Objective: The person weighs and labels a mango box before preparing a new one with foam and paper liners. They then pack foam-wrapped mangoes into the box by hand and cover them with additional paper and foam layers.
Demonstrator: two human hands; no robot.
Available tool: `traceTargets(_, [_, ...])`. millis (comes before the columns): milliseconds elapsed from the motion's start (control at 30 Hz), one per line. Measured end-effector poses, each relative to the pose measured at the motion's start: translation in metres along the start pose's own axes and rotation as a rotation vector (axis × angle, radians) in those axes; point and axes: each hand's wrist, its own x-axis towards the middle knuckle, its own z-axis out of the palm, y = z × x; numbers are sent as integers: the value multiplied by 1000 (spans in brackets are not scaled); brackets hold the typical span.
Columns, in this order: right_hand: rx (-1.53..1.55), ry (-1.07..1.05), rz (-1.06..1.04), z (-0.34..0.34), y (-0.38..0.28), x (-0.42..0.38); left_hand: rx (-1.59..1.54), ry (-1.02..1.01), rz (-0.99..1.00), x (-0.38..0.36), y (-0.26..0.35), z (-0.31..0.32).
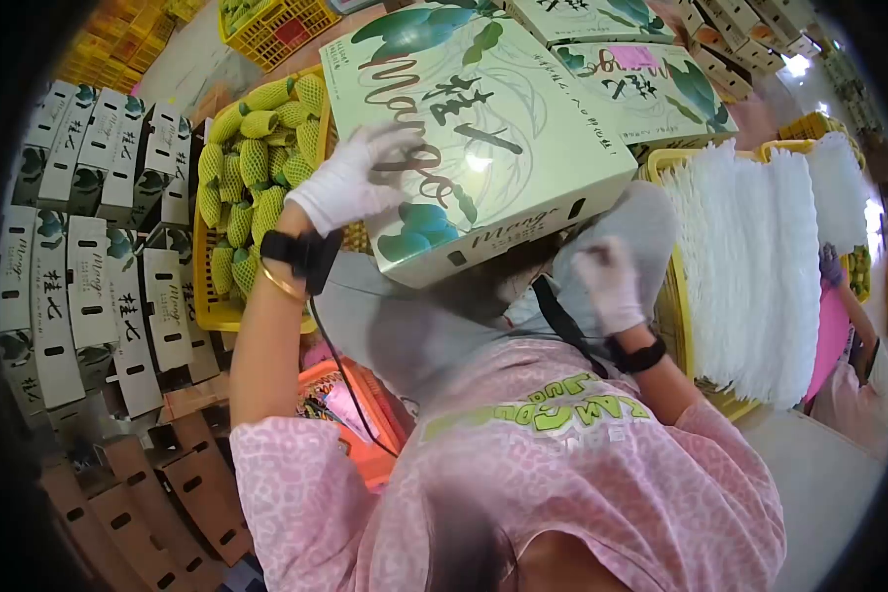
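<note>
Here: left hand (pixel 350 183) flat, fingers spread on mango box (pixel 474 128) lid, centre; right hand (pixel 610 284) under box's near-right edge, grip unclear. Yellow crate (pixel 207 311) left holds net-sleeved mangoes (pixel 252 168).

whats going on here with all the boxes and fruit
A person in a pink top has both gloved hands on a green printed mango box: the left hand lies on its top, the right hand reaches beneath it. A yellow crate of net-wrapped green fruit sits behind, flat folded cartons lie at left, and white foam nets at right.
</note>
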Motion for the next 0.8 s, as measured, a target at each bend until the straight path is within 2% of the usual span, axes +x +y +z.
traceTargets(33, [398, -269, 242, 26, 5, -13, -1, -79, -106, 12, 27, -12])
traceTargets(100, [227, -291, 230, 68, 0, -15, 122, -61, -127, 34, 16, -9])
traceTargets(133, [208, -270, 135, 78, -9, -10, 151, -71, -149, 43, 20, -9])
traceTargets(167, [191, -230, 186, 93, -3, -6, 315, 60, -11, 47, 5, 3])
traceTargets(200, [176, -190, 232, 106, 3, -2, 457, 66, -69, 47, 16, 13])
traceTargets(267, [267, -128, 232, 111, -4, -5, 437, 54, -11, 50, -2, 31])
traceTargets(300, [344, -74, 241, 112, -8, -7, 424, -109, -195, 48, 25, 22])
traceTargets(333, [349, -77, 245, 114, -12, -6, 427, -114, -198, 50, 19, 24])
traceTargets(400, [547, 19, 274, 116, -19, -3, 439, -123, -126, 52, 5, 31])
traceTargets(433, [576, 53, 246, 123, -12, 0, 460, -150, -109, 53, 18, 25])
traceTargets(467, [583, 51, 254, 127, -5, 3, 439, -252, -225, 54, 32, 19])
traceTargets(533, [299, 103, 143, 133, 5, 8, 450, -181, -96, 51, 12, 40])
traceTargets(567, [435, 117, 115, 151, 30, 10, 451, -208, -113, 46, 8, 53])
traceTargets(600, [448, 117, 130, 147, 30, 15, 452, -236, -200, 41, 14, 61])
traceTargets(667, [265, -45, 93, 133, 28, 15, 441, -354, -349, 42, 33, 59])
traceTargets(733, [9, -82, 64, 118, 26, 16, 467, -330, -350, 44, 30, 64])
traceTargets(800, [-560, -911, -27, 70, -1, 21, 510, -380, -412, 48, 35, 77])
